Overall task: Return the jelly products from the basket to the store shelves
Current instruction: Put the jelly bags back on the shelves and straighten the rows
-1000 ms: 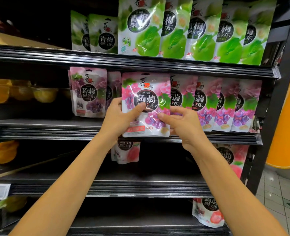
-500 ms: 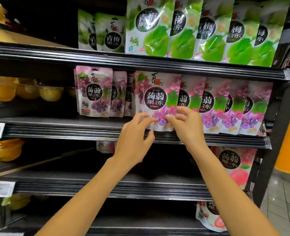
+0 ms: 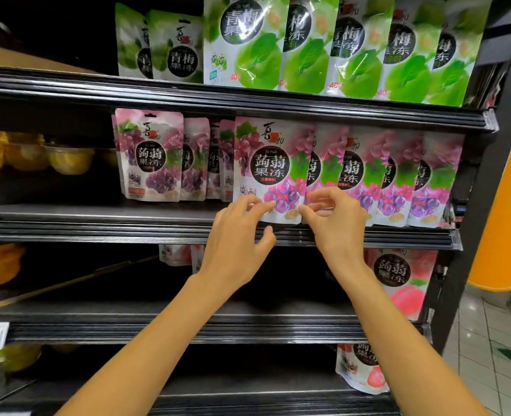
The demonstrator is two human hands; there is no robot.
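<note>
Upright stands the glossy pink-and-purple grape jelly pouch.

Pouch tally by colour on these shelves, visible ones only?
Green pouches, top shelf: 7
Purple grape pouches, middle shelf: 9
Pink peach pouches, two lower shelves: 4
Total: 20 pouches showing; any stacked behind are hidden.
</note>
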